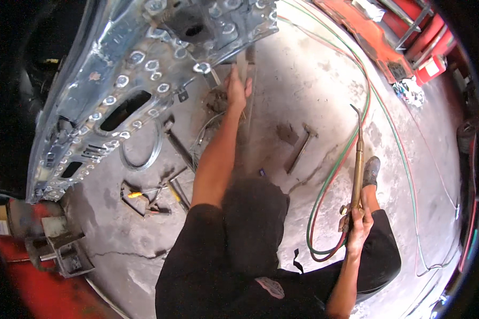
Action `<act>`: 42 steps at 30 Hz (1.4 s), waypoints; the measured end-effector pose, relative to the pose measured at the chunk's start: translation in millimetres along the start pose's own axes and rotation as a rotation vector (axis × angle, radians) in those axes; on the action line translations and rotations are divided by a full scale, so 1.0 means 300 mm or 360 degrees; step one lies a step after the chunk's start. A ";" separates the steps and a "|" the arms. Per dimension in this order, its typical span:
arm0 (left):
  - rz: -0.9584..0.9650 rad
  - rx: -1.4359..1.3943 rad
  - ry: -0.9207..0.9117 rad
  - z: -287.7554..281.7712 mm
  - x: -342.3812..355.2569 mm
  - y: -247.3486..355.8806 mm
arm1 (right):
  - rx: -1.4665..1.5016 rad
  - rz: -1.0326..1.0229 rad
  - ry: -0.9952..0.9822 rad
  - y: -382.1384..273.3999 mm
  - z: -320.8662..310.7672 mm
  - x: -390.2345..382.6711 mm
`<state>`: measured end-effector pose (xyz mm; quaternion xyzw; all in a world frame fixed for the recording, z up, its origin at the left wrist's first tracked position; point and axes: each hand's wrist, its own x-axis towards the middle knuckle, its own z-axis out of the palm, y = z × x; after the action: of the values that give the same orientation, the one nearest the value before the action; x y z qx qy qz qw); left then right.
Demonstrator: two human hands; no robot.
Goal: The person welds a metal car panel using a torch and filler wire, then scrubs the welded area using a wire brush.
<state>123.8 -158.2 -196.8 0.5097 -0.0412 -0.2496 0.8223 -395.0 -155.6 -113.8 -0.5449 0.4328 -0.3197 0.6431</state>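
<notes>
My right hand (359,228) is wrapped round the valve end of a long brass gas torch (358,173). The torch points away from me, its thin bent tip up; no flame shows there. Reaching forward, my left hand (238,90) is closed on a flat grey bar (242,63), held upright just by the lower edge of a large metal panel (167,69). Whether the bar touches the panel I cannot tell. Shiny round spots and several cut-out openings cover the panel. Green and red hoses (324,183) loop beside the torch.
On the concrete floor lie a hammer (302,149), a second long-handled hammer (181,146), a coil of wire (151,154) and scattered hand tools (151,196). A metal bracket (66,247) juts out at left. Red equipment (370,37) stands at far right, beside a red container (430,70).
</notes>
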 end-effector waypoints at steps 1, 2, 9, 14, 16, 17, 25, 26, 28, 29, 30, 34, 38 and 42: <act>0.0009 0.0001 -0.0012 0.056 0.029 0.015 | -0.0009 0.0003 0.0009 -0.003 0.000 0.003; 0.0021 0.0003 -0.0022 0.079 0.041 0.020 | -0.0029 -0.0011 0.0013 -0.002 0.000 0.006; -0.0258 -0.0215 -0.0477 -0.191 0.006 -0.080 | 0.0088 -0.0008 -0.0001 0.018 -0.031 0.044; -0.0266 -0.0217 -0.0312 0.099 0.049 -0.052 | -0.0018 -0.0056 0.0018 0.007 -0.016 0.020; -0.0354 -0.0386 -0.0288 0.098 0.038 -0.056 | -0.0023 -0.0083 0.0033 0.016 -0.051 0.013; -0.0444 -0.0552 -0.0271 0.090 0.034 -0.069 | -0.0017 -0.0092 0.0033 0.011 -0.049 0.013; 0.0148 0.0175 -0.0283 0.113 0.186 0.037 | -0.0001 -0.0073 0.0048 0.029 -0.058 0.024; 0.0207 0.0201 -0.0329 0.131 0.143 0.042 | 0.0003 -0.0057 0.0055 0.027 -0.060 0.025; -0.0030 -0.0042 -0.0358 0.017 0.139 -0.012 | 0.0012 -0.0057 0.0055 0.013 -0.044 0.031; -0.0287 -0.0299 -0.0389 -0.021 0.128 -0.041 | 0.0002 -0.0054 0.0069 0.007 -0.046 0.033; -0.0315 -0.0386 -0.0301 -0.016 0.071 -0.046 | -0.0005 -0.0068 0.0098 0.016 -0.048 0.045; -0.0171 -0.0262 -0.0331 0.034 0.122 0.011 | -0.0006 -0.0064 -0.0017 0.026 -0.036 0.046; 0.0009 0.0136 -0.0354 0.144 0.173 0.039 | -0.0011 -0.0085 -0.0019 0.056 -0.061 0.035; -0.0288 -0.0030 -0.0281 -0.013 0.130 0.071 | 0.0052 -0.0022 0.0085 -0.010 -0.012 0.048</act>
<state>166.8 -165.0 -187.7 0.4795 -0.0649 -0.3672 0.7944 -392.0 -170.4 -113.9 -0.5287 0.4408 -0.3456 0.6378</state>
